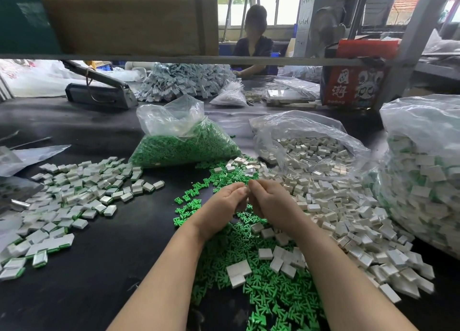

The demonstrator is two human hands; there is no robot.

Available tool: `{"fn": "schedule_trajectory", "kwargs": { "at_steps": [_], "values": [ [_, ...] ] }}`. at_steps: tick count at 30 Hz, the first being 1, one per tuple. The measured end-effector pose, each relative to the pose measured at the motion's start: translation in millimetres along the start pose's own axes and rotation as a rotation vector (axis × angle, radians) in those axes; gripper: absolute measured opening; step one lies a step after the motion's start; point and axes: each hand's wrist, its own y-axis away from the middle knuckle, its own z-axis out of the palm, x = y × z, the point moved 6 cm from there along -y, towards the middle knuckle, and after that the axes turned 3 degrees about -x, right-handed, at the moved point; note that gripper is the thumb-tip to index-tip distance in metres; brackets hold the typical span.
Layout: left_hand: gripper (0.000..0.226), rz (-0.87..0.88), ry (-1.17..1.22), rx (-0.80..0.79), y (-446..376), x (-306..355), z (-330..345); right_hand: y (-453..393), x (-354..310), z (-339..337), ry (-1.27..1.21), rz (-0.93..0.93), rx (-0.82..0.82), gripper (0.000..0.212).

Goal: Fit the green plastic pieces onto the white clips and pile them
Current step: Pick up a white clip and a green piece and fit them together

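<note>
— Right, hands first: how many, and what state?

— Two. Left hand (225,202) and right hand (270,201) are raised together over the black bench (104,263), fingers curled, fingertips nearly meeting. Whatever they pinch is hidden between the fingers; cannot tell which piece it is.

— Green plastic pieces?

— Too many to count. One loose spread (249,276) lies under and behind both wrists, running toward the near edge. One clear bag of green pieces (184,145), open at the top, sits ahead of the left hand.

— White clips?

— Also beyond counting. One loose heap (348,218) lies just to the right of the right hand, with around a dozen strays (281,258) scattered on the green spread below the right wrist. One open clear bag of white clips (311,146) stands ahead of the right hand.

— Finished items?

— One pile of white clips with green showing at their edges (74,193), well to the left of the left hand. One large clear bag of the same kind (423,176), far right of the right hand.

— Anything else?

— One person seated (254,37) across the bench, one pale heap of parts (184,81) before them, one red printed box (353,81) far ahead on the right, one cardboard box (129,17) on a shelf overhead.
</note>
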Motion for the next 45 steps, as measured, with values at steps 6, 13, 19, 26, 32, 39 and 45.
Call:
{"fn": "schedule_trajectory", "kwargs": {
  "at_steps": [6, 13, 19, 26, 32, 39, 45],
  "values": [
    [0.030, -0.011, -0.023, 0.014, -1.2, -2.4, 4.0, 0.2, -1.1, 0.8, 0.346, -0.046, 0.067, 0.038],
    [0.030, -0.016, -0.013, 0.017, -4.3, -1.6, 6.5, -1.2, 1.6, 4.7, 0.476, 0.003, 0.081, 0.047],
    [0.029, -0.025, -0.052, 0.004, -4.9, -2.4, 10.6, 0.4, 2.1, 2.3, 0.440, -0.009, 0.134, 0.050],
    [0.032, -0.005, -0.054, 0.044, -6.4, -5.9, 11.7, -1.0, 5.5, 3.4, 0.458, -0.006, 0.164, 0.050],
    [0.024, 0.028, -0.069, 0.100, -7.1, -6.3, 10.4, -3.1, 5.5, 6.3, 0.569, -0.020, 0.183, 0.049],
    [0.024, 0.054, 0.015, 0.059, -5.7, 0.8, 10.0, -3.4, 8.4, 3.2, 0.385, -0.021, 0.189, 0.052],
    [0.022, 0.176, -0.053, 0.158, 1.0, 16.3, 0.9, -6.1, 12.7, -8.2, -0.199, 0.024, 0.191, 0.059]
  ]
}}
